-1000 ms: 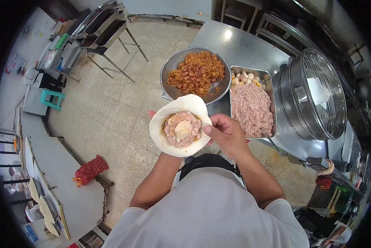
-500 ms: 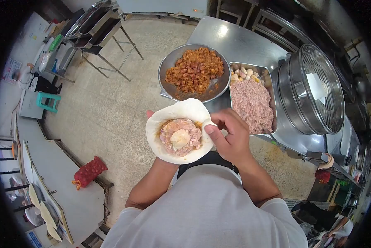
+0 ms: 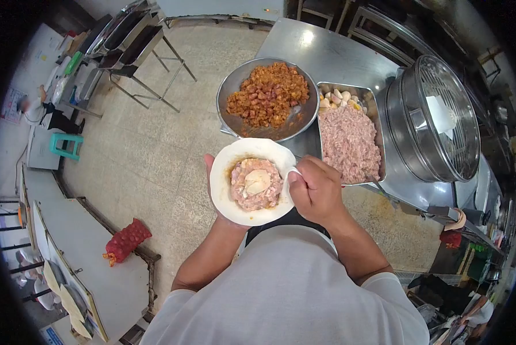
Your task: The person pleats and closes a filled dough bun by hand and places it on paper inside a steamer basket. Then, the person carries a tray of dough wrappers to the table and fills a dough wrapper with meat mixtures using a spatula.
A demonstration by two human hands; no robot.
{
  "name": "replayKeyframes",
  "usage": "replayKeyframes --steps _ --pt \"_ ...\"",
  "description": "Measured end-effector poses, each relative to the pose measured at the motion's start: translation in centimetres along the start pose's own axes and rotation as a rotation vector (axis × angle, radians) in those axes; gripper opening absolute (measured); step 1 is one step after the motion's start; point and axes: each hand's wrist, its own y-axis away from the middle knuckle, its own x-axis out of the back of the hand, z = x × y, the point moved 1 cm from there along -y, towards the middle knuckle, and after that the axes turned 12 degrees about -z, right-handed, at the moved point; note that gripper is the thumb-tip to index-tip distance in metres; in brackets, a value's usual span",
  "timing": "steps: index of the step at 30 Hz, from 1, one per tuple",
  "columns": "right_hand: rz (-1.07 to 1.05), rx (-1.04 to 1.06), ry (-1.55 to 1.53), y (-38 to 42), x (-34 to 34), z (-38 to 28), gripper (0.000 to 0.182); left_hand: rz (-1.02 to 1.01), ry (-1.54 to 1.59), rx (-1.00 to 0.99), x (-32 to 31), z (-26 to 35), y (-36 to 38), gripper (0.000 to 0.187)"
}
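A round white dough wrapper (image 3: 219, 187) lies across my left hand (image 3: 227, 224), which is mostly hidden under it; a few fingers show past its left rim. Pinkish minced meat (image 3: 258, 200) sits in the hollow of the dough, topped by a pale piece (image 3: 258, 181) that looks like a slice of egg or bulb. My right hand (image 3: 321, 192) is closed, thumb against curled fingers, pinching the wrapper's right edge. Just beyond the hands stands a steel bowl (image 3: 226, 106) of reddish-brown cooked filling (image 3: 269, 95).
Right of the bowl, a steel tray (image 3: 384, 144) holds raw mince (image 3: 350, 141) and pale pieces (image 3: 341, 98). Stacked steamers (image 3: 401, 132) stand on the steel table (image 3: 332, 52). A red net sack (image 3: 125, 241) sits on the left counter. Another person (image 3: 39, 109) is far left.
The wrapper has shifted slightly right and its rim is drawn up more, so it looks more cupped. My right hand stays at its right edge, fingers curled tighter.
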Motion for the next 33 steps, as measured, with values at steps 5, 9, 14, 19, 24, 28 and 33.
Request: replayKeyframes --steps 5,9,14,19,24,28,33 --pt "0.069 -0.134 -0.165 -0.2 1.0 -0.5 0.016 -0.102 -0.080 -0.014 0.0 -0.2 -0.5 0.097" --pt "0.082 -0.191 -0.386 -0.3 0.7 0.4 0.020 -0.103 -0.133 0.001 -0.6 -0.3 -0.6 0.099" --pt "-0.016 -0.235 -0.236 0.4 1.4 0.6 0.016 -0.114 -0.048 0.057 0.1 -0.5 -0.5 0.100" --pt "-0.026 -0.084 -0.017 1.4 1.3 1.2 0.012 -0.011 0.042 0.024 -2.0 -1.4 -0.5 0.100" --pt "-0.055 -0.162 -0.097 1.0 2.3 0.5 0.014 -0.061 0.020 -0.002 -2.2 -1.5 -0.7 0.100" --pt "-0.022 -0.238 -0.475 0.9 1.8 1.8 0.017 -0.104 0.003 0.055 -1.4 -0.7 -1.0 0.103" --pt "-0.042 -0.340 -0.561 1.3 1.3 2.3 0.015 -0.069 0.009 0.128 -1.6 -0.5 -1.3 0.105"
